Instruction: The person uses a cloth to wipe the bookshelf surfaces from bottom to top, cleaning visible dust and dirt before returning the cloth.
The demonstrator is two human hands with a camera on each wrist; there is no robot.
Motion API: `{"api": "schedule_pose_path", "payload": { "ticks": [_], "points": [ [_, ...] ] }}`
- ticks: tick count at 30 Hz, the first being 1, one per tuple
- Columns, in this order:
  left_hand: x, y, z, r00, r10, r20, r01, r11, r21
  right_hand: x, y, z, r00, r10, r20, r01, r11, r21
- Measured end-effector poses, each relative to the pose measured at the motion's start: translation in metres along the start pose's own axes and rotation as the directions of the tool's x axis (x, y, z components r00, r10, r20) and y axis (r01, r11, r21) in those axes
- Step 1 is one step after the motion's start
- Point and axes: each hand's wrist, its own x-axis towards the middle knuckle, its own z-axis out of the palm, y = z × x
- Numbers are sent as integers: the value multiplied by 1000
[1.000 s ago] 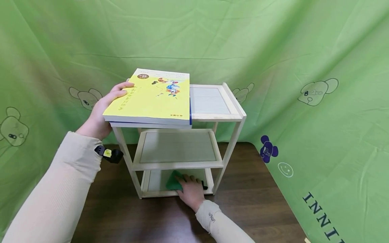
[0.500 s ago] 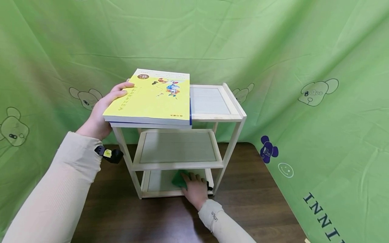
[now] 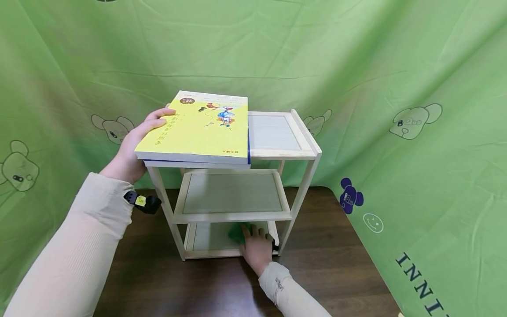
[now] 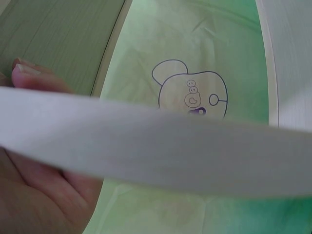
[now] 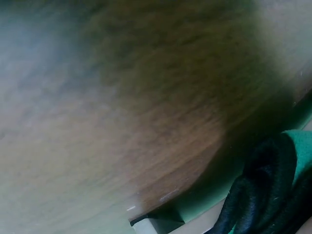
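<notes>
A thick yellow book [image 3: 202,132] lies on another book with a blue edge, on the left of a white three-tier shelf rack [image 3: 285,154]. My left hand [image 3: 128,152] grips the books and the rack's top board at their left side, with two digits over the yellow cover. In the left wrist view, fingers [image 4: 44,78] show under the top board, behind a white leg. Low down, my right hand [image 3: 257,248] holds a green cloth [image 3: 236,233] against the bottom board. Bunched folds of the cloth [image 5: 263,185] appear in the right wrist view, the hand mostly hidden.
The middle board [image 3: 231,193] sits above the right hand. Dark wood-grain floor [image 3: 328,264] surrounds the rack. A green curtain [image 3: 376,66] with cartoon bears hangs behind and at both sides. A black wrist camera [image 3: 148,204] sits on the left cuff.
My right hand has slid to the right along the bottom board, taking the green cloth with it. The left hand keeps its place on the books.
</notes>
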Motion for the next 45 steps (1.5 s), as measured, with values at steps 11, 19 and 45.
{"api": "schedule_pose_path", "payload": {
  "ticks": [11, 19, 45],
  "points": [
    [1, -1, -1, 1000, 0, 3, 0, 1000, -23, 0, 0, 2, 999, -30, 11, 30, 999, 21],
    [1, -1, 0, 1000, 9, 20, -9, 999, -39, -1, -3, -1, 995, -97, 39, 95, 995, 41],
    [2, -1, 0, 999, 13, 36, -11, 998, -59, 8, -15, -10, 955, -290, 56, 289, 957, 30]
  ]
}}
